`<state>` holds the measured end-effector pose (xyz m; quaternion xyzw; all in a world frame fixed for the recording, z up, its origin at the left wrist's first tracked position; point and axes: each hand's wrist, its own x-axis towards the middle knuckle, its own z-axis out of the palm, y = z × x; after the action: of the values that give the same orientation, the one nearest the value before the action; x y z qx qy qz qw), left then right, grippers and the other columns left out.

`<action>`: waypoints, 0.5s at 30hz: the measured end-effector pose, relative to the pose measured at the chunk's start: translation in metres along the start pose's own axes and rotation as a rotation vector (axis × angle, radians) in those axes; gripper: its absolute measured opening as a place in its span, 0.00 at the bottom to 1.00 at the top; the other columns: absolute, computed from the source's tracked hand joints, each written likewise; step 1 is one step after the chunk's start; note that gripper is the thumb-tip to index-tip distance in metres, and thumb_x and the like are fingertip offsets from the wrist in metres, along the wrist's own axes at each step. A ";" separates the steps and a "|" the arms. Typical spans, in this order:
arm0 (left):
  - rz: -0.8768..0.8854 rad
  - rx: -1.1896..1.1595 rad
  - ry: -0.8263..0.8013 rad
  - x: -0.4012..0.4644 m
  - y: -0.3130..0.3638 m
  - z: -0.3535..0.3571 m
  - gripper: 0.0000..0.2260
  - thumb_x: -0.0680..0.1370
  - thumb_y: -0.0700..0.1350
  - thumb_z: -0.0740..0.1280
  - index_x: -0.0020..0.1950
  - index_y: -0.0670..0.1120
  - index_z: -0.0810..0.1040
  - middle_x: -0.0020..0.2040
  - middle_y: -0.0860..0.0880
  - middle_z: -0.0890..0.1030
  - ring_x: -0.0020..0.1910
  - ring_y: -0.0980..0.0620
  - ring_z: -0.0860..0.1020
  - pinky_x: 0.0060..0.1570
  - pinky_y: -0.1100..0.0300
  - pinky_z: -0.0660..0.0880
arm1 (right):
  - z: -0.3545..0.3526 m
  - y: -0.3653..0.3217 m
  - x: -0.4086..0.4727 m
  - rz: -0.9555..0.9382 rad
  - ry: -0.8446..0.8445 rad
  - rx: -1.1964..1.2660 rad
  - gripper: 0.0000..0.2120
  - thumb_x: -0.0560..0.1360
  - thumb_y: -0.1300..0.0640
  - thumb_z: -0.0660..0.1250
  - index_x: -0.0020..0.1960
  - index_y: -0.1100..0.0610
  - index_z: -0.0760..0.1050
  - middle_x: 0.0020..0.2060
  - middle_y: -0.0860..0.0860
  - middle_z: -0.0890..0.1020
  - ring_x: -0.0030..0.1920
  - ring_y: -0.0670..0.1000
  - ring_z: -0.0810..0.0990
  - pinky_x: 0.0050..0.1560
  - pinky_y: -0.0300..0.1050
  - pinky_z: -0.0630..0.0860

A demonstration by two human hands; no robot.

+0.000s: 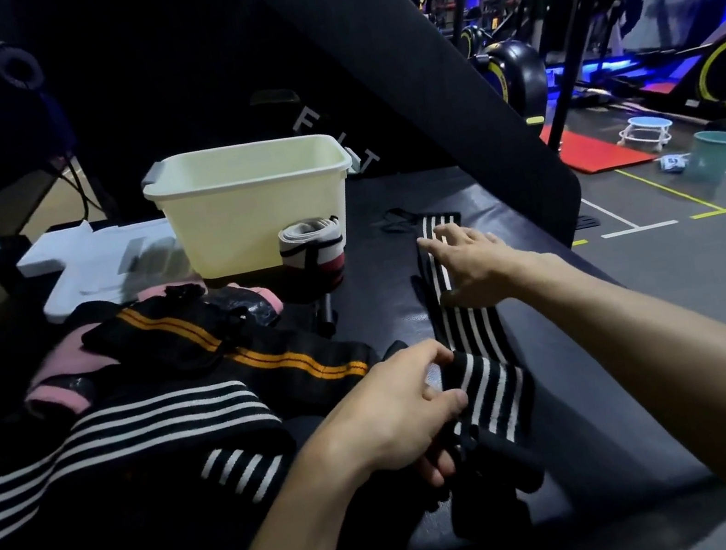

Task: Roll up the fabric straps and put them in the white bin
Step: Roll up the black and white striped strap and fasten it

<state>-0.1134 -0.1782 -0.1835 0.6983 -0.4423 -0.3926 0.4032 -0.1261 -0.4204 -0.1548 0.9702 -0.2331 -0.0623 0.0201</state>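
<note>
clutter crowds the left of the dark desk (406,310): an orange-striped strap (238,350), pink fabric (63,371), a second white-striped strap (136,431), white foam pieces (73,263). the white bin (256,201) stands at the back, a rolled grey-and-red strap (311,254) just in front of it. the black white-striped strap (473,333) lies stretched out along the desk; the left hand (395,414) grips its near, partly rolled end, while the right hand (470,260) rests on it farther along, fingers spread flat.

Dim gym: grey marked floor (670,269), red mat (591,152), blue-lit exercise machines (703,69).
</note>
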 end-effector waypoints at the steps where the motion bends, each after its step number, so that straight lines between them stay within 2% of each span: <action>1: 0.005 0.010 -0.014 -0.001 -0.001 -0.001 0.09 0.85 0.43 0.64 0.65 0.50 0.69 0.34 0.44 0.82 0.32 0.39 0.82 0.34 0.46 0.82 | 0.000 -0.001 0.000 0.004 -0.023 0.021 0.46 0.76 0.46 0.71 0.84 0.49 0.45 0.82 0.54 0.49 0.81 0.59 0.52 0.79 0.62 0.54; 4: 0.028 0.010 -0.023 -0.003 -0.001 -0.002 0.10 0.85 0.42 0.64 0.66 0.49 0.71 0.33 0.47 0.81 0.31 0.41 0.81 0.31 0.50 0.81 | 0.003 0.000 0.001 0.036 -0.079 0.114 0.46 0.75 0.47 0.71 0.83 0.50 0.46 0.82 0.56 0.53 0.80 0.60 0.56 0.77 0.60 0.60; 6: 0.050 0.002 0.015 -0.003 0.000 -0.003 0.11 0.84 0.43 0.66 0.66 0.48 0.71 0.32 0.48 0.81 0.31 0.42 0.81 0.30 0.52 0.80 | 0.002 -0.002 0.001 0.063 -0.134 0.162 0.39 0.78 0.47 0.68 0.82 0.53 0.54 0.79 0.58 0.59 0.77 0.61 0.64 0.74 0.57 0.66; 8: 0.074 0.006 0.050 -0.002 0.001 -0.006 0.10 0.83 0.43 0.67 0.63 0.48 0.73 0.31 0.50 0.80 0.30 0.43 0.82 0.29 0.53 0.80 | 0.004 -0.003 0.003 0.068 -0.178 0.200 0.32 0.80 0.45 0.62 0.80 0.57 0.61 0.78 0.59 0.62 0.75 0.61 0.67 0.73 0.56 0.68; 10: 0.088 0.011 0.054 -0.002 0.003 -0.006 0.07 0.83 0.44 0.68 0.60 0.47 0.75 0.31 0.49 0.81 0.31 0.42 0.84 0.30 0.52 0.80 | 0.009 -0.003 0.007 0.081 -0.217 0.229 0.36 0.81 0.38 0.58 0.81 0.57 0.57 0.81 0.59 0.56 0.79 0.61 0.61 0.77 0.58 0.61; 12: 0.080 0.009 0.046 -0.002 0.005 -0.005 0.05 0.82 0.44 0.69 0.57 0.46 0.77 0.34 0.48 0.83 0.34 0.40 0.85 0.31 0.50 0.82 | 0.017 0.000 0.013 0.097 -0.245 0.210 0.43 0.80 0.32 0.57 0.83 0.55 0.46 0.83 0.55 0.45 0.82 0.59 0.47 0.81 0.59 0.50; 13: 0.073 0.013 0.047 -0.002 0.005 -0.003 0.05 0.82 0.45 0.69 0.55 0.46 0.78 0.35 0.48 0.84 0.35 0.40 0.86 0.33 0.47 0.83 | 0.020 0.001 0.015 0.092 -0.231 0.192 0.44 0.80 0.32 0.57 0.83 0.54 0.43 0.83 0.54 0.42 0.82 0.58 0.43 0.81 0.58 0.46; 15: 0.065 0.043 0.053 0.000 0.004 -0.001 0.04 0.82 0.47 0.69 0.52 0.47 0.80 0.38 0.47 0.86 0.35 0.39 0.86 0.36 0.39 0.84 | 0.022 0.005 0.019 0.062 -0.199 0.188 0.40 0.82 0.37 0.56 0.83 0.54 0.42 0.83 0.55 0.41 0.82 0.57 0.41 0.81 0.56 0.44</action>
<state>-0.1137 -0.1795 -0.1792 0.7022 -0.4624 -0.3510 0.4123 -0.1144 -0.4343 -0.1783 0.9492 -0.2688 -0.1355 -0.0920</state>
